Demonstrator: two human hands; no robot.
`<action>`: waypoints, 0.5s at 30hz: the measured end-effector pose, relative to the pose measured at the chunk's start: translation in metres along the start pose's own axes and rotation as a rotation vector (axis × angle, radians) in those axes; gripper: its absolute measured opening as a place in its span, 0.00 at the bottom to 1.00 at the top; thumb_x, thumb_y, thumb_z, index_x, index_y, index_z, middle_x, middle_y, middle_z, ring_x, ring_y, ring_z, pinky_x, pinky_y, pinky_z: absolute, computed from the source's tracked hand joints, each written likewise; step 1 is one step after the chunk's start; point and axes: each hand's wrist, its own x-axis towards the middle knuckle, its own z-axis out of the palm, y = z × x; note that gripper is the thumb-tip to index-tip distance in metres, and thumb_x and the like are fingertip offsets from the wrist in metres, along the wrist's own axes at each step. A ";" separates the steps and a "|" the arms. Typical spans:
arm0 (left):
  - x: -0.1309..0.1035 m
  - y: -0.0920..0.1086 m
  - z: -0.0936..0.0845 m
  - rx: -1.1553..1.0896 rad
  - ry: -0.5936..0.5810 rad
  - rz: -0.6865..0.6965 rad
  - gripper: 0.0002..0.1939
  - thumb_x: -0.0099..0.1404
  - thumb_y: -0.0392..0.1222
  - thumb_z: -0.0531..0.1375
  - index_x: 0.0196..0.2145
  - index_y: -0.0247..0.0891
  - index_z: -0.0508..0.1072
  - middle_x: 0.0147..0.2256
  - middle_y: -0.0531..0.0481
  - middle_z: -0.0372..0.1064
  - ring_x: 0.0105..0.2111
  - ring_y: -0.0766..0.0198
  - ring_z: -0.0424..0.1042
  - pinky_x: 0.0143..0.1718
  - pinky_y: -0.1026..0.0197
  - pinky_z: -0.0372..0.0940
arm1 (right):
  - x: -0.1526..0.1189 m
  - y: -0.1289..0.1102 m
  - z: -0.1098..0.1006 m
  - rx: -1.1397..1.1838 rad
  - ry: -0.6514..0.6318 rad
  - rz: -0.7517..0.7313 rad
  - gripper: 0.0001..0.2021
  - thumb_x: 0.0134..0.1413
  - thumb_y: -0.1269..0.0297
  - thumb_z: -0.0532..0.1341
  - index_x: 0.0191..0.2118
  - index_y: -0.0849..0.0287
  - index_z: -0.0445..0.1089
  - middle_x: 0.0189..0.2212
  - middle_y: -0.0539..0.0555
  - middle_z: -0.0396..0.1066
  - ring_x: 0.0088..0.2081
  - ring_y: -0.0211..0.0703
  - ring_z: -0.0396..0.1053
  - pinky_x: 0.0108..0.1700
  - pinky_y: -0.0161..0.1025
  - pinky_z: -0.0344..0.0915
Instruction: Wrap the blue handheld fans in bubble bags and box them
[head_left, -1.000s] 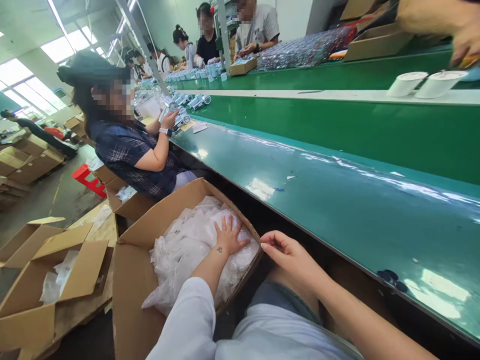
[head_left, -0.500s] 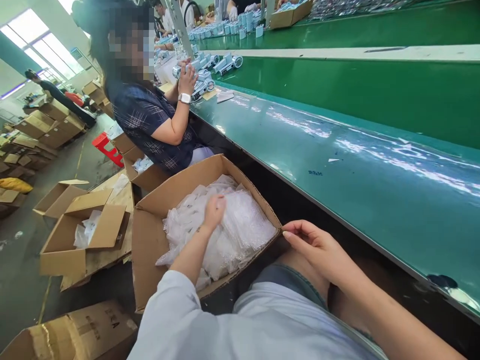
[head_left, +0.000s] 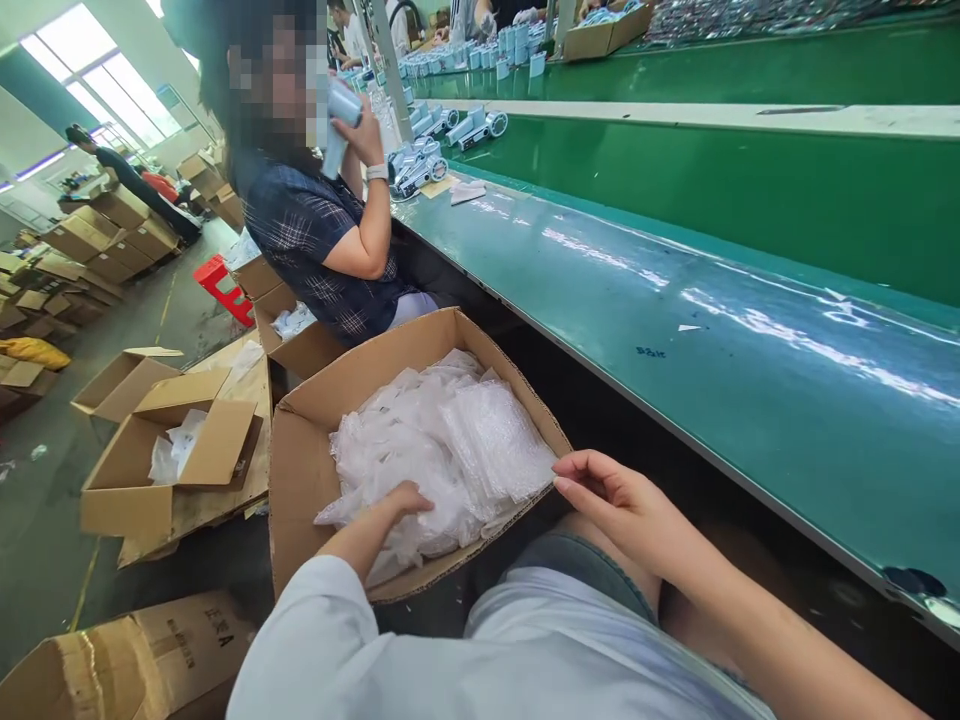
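A cardboard box stands open at my lap, filled with clear bubble-wrap bags lying in a loose heap. My left hand is down among the bags on the near side of the box, palm lowered; its fingers are mostly hidden, so their grip does not show. At the box's right corner, the thumb and forefinger of my right hand pinch the rim, while the other fingers curl loosely.
A long teal worktop runs along the right, beside a green conveyor belt. A co-worker sits ahead, lifting a light-blue device. More open cartons and a taped carton stand on the left.
My left hand has moved down and toward me across the bags. My right hand stays at the box's corner. The co-worker has raised a light-blue device toward the head.
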 end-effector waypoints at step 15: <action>-0.098 0.132 0.066 0.681 -0.755 1.582 0.11 0.63 0.29 0.55 0.40 0.38 0.74 0.41 0.44 0.76 0.48 0.56 0.70 0.53 0.52 0.61 | 0.030 -0.014 0.024 0.597 -0.143 0.035 0.19 0.41 0.53 0.72 0.35 0.58 0.69 0.30 0.48 0.71 0.31 0.38 0.67 0.37 0.37 0.65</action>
